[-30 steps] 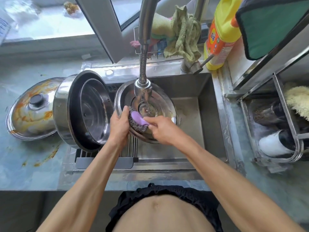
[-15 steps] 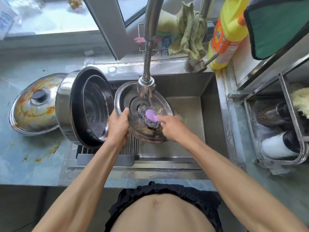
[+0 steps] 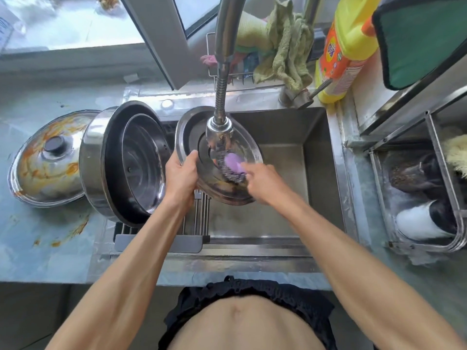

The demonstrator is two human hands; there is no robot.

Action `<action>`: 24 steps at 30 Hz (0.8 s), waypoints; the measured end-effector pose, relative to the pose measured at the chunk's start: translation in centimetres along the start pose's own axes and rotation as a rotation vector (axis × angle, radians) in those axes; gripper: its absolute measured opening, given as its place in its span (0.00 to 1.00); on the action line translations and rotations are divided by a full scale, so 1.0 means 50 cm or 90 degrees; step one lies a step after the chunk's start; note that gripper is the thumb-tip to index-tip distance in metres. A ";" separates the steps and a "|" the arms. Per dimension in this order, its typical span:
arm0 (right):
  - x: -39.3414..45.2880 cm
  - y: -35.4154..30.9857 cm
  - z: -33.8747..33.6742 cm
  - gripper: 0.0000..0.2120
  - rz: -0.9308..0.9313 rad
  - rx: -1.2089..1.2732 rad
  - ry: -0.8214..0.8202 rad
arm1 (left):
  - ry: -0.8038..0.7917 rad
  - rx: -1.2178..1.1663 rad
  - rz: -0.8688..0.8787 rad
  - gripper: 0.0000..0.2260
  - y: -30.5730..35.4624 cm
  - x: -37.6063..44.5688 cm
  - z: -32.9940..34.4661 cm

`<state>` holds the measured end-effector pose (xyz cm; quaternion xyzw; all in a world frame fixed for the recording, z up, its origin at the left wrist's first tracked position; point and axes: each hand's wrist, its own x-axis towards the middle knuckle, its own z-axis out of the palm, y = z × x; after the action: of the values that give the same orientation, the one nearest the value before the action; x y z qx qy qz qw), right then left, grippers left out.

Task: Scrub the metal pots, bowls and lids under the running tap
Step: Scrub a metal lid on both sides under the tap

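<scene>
- The left hand [image 3: 182, 176] is holding the round metal lid [image 3: 194, 127] by its left rim, fingers curled around the edge, keeping it tilted over the sink [image 3: 316, 160].
- The right hand [image 3: 262, 181] is gripping a steel-wool scrubber with a purple handle [image 3: 233, 165] and pressing it against the lid's inner face, just below the tap head [image 3: 219, 130].
- The lid is sitting directly beneath the tap head, over the left part of the sink basin; water flow is too blurred to confirm.
- A large metal pot [image 3: 96, 162] with a smaller metal bowl [image 3: 144, 162] nested inside is lying on its side on the drain rack [image 3: 161, 242], just left of the lid.
- A second lid [image 3: 48, 160], stained orange, is resting on the tabletop [image 3: 45, 253] at far left, touching the pot.
- A yellow detergent bottle [image 3: 346, 46] and a green cloth [image 3: 285, 46] are standing at the far side, behind the sink.
</scene>
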<state>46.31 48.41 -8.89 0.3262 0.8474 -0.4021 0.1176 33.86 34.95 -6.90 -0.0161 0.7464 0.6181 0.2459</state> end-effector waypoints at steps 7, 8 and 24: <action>0.003 0.020 0.016 0.19 0.055 -0.006 0.002 | 0.012 -0.025 0.001 0.07 -0.029 -0.009 -0.026; -0.010 -0.003 0.029 0.18 0.024 0.004 -0.017 | 0.018 -0.026 -0.003 0.07 -0.034 -0.009 -0.022; -0.021 -0.024 0.020 0.21 -0.015 0.075 -0.025 | -0.007 0.015 0.084 0.07 -0.043 -0.002 -0.011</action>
<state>46.27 46.63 -8.34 0.3148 0.8236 -0.4587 0.1104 34.48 33.90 -8.74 0.0393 0.7518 0.6243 0.2086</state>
